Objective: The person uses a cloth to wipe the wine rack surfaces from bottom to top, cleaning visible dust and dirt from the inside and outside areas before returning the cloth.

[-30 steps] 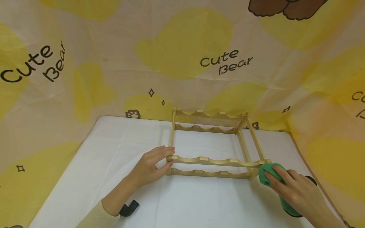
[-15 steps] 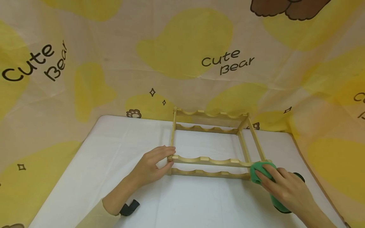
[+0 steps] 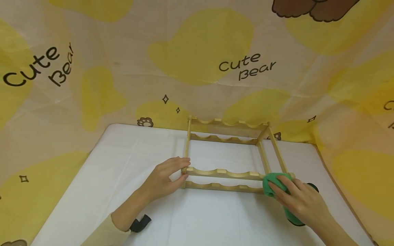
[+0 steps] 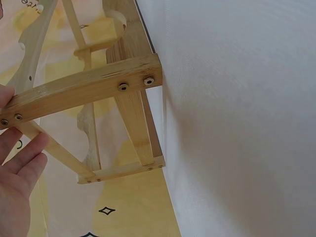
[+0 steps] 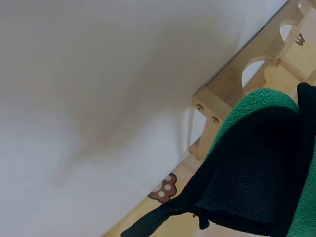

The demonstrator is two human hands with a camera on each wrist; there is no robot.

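A light wooden rack (image 3: pixel 220 173) with scalloped rails stands on the white table; it looks like a bottle rack. At its front left corner, my left hand (image 3: pixel 167 177) grips the frame, thumb in front and fingers over the top. The left wrist view shows that hand (image 4: pixel 19 187) around the end of a screwed wooden bar (image 4: pixel 86 84). My right hand (image 3: pixel 303 201) holds a folded green cloth (image 3: pixel 272 181) against the right end of the front upper rail. In the right wrist view the cloth (image 5: pixel 261 101) shows a dark edging and covers part of the rack.
White cloth covers the table (image 3: pixel 144 147). Behind and on both sides hangs a yellow bear-print curtain (image 3: pixel 197 44), close to the rack's back. A short black curved piece (image 3: pixel 141 222) shows beside my left wrist.
My right hand has moved left with the green cloth, from the rack's front right corner onto the front upper rail. The left hand keeps its grip, and the rack stays in place.
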